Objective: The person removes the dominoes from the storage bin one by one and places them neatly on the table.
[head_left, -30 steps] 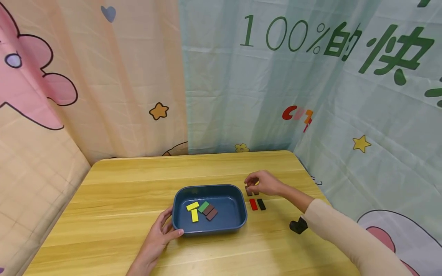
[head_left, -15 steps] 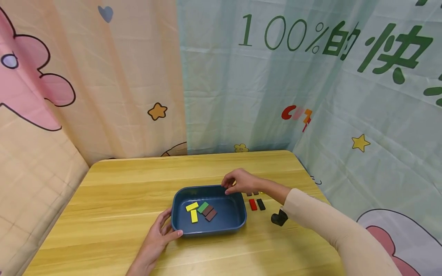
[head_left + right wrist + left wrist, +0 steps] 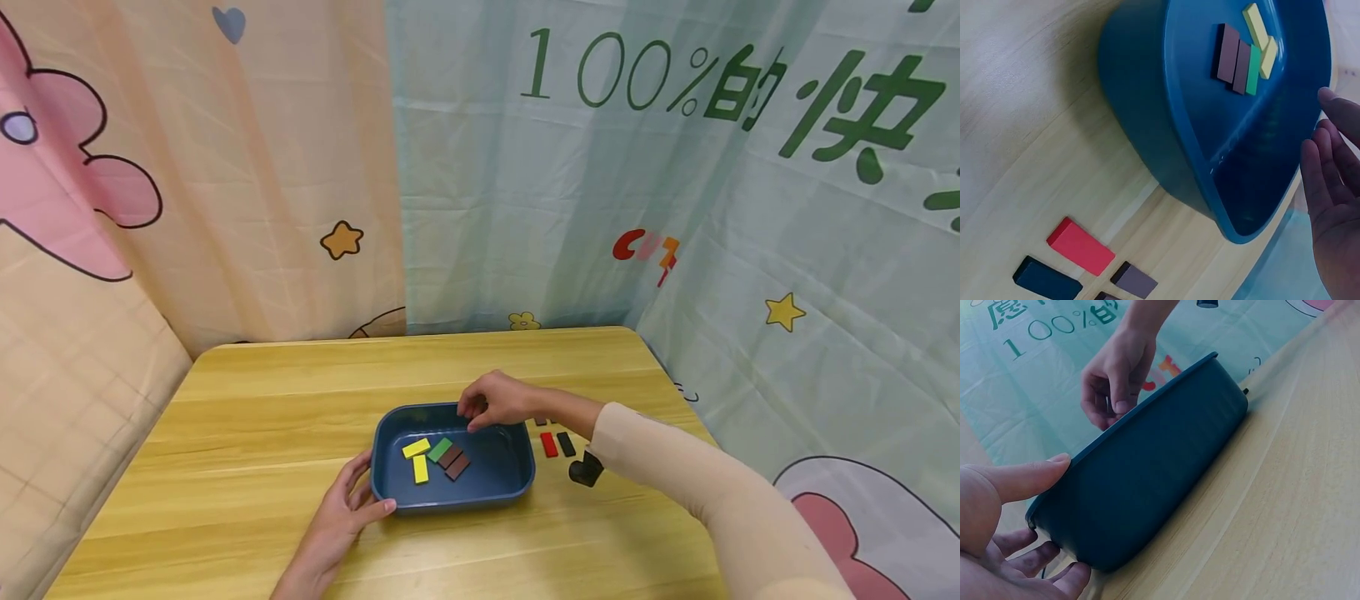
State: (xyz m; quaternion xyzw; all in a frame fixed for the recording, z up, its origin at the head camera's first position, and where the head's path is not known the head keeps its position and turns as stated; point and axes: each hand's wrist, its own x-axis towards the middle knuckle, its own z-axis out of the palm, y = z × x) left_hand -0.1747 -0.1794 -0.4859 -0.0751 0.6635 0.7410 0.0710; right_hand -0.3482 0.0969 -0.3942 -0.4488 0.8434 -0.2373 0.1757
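Observation:
My left hand (image 3: pixel 335 517) holds the near left corner of a deep blue plastic tray (image 3: pixel 459 504), thumb on the rim and fingers against the outer wall. Inside the tray lie two yellow blocks (image 3: pixel 421 469), a green block (image 3: pixel 440 451) and two brown blocks (image 3: pixel 457 466), all flat and domino-like. Over the tray's far right side hangs my right hand (image 3: pixel 498 398), thumb and fingertips close together. A small dark block (image 3: pixel 1108 404) seems to show between them in the left wrist view, mostly hidden by the fingers.
Right of the tray lie a red block (image 3: pixel 549 444), a black block (image 3: pixel 566 443) and brown blocks (image 3: pixel 1135 280) partly behind the right forearm. The wooden table (image 3: pixel 247 467) meets printed curtains (image 3: pixel 480 208) at the back and sides.
My right hand has moved left from the blocks on the table to above the tray. My left hand and the tray stay in place.

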